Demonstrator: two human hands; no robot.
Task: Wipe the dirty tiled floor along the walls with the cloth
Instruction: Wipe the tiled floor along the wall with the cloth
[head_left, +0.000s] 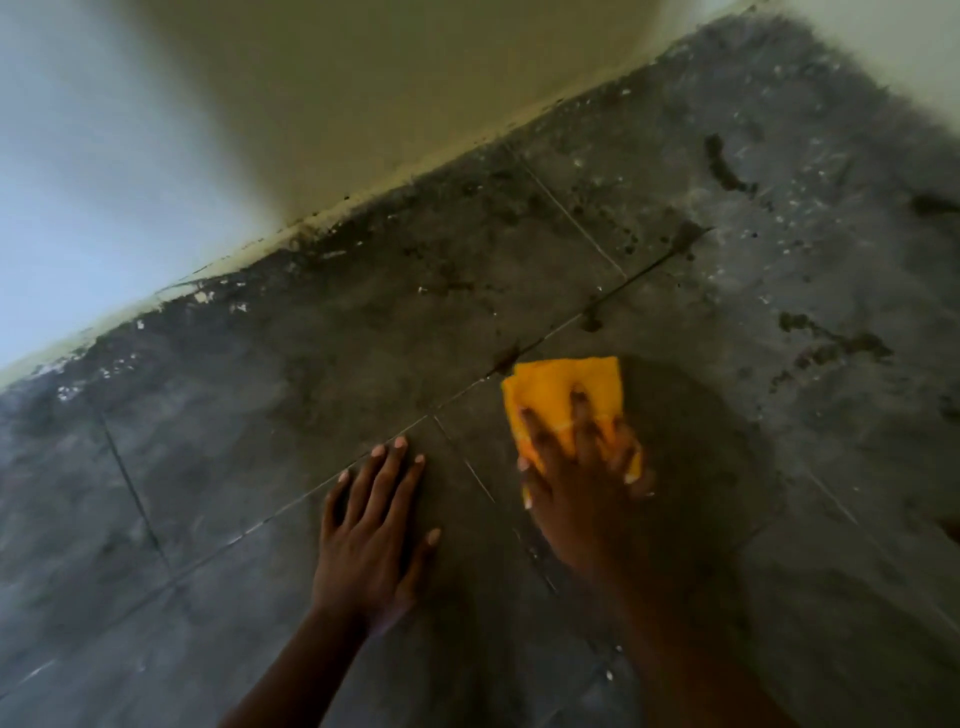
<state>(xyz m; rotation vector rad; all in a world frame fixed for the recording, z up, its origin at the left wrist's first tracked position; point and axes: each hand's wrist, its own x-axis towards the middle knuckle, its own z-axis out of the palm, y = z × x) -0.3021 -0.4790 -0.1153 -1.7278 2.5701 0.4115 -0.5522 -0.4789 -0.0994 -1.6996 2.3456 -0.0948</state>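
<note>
A folded yellow cloth (550, 387) lies flat on the dark grey tiled floor (291, 395), just right of a grout crossing. My right hand (582, 483) presses down on the cloth with spread, straight fingers and covers its near half. My left hand (371, 535) rests flat on a bare tile to the left of the cloth, fingers straight and pointing toward the wall. A darker, damp-looking patch surrounds the cloth.
A pale wall (311, 114) runs diagonally from lower left to upper right, and dark grime lines its base (322, 244). Clumps of dirt (722, 166) and pale specks lie on the tiles at the right. A second wall edge shows at the top right corner.
</note>
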